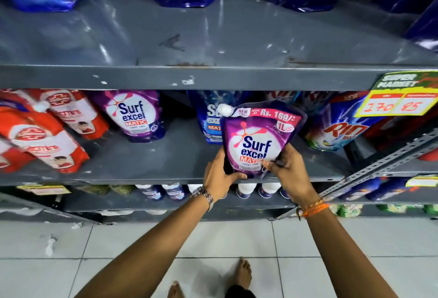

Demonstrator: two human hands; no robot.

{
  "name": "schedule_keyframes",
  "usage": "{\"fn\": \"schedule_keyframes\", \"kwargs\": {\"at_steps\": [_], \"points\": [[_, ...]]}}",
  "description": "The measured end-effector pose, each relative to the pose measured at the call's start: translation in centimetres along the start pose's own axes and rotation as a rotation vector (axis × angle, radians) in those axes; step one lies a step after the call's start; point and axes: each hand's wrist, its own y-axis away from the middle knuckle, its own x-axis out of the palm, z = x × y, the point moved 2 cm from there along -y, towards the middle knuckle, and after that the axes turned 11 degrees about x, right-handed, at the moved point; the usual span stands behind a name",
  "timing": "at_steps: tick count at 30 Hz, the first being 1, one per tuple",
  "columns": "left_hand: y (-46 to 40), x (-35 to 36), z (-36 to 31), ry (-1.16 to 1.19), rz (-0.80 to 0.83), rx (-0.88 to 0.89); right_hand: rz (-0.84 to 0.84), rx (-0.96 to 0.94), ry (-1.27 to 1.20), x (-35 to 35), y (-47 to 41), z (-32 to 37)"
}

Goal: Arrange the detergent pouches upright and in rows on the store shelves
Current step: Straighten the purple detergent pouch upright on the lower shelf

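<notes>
Grey steel store shelves [213, 77], middle shelf half stocked; purple pouch [258, 139] upright at near edge, gripped low by left hand [219, 174] and right hand [288, 169], steadying base for standing beside blue pouch [208, 120], right of second purple pouch [136, 115]

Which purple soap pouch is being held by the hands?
The purple pouch in the middle, gripped low by both the left hand and right hand. The other purple pouch stands alone to its left.
</notes>
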Motion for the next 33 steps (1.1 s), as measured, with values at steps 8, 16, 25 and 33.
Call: {"fn": "schedule_keyframes", "kwargs": {"at_steps": [8,16,25,33], "points": [[4.9,-14.9,4.5,-0.116,-0.176,-0.005,0.194,-0.041,0.102,14.9,0.9,3.5],[3.9,-25.6,9.8,-0.241,-0.246,-0.060,0.258,-0.097,0.046,27.5,-1.2,6.3],[3.2,-26.5,12.1,-0.074,-0.227,-0.052,0.275,0.005,0.001,28.7,-2.1,5.5],[7.5,-19.9,6.2,-0.138,-0.591,0.063,-0.147,-0.024,-0.348,15.8,-2.0,3.0]]}}
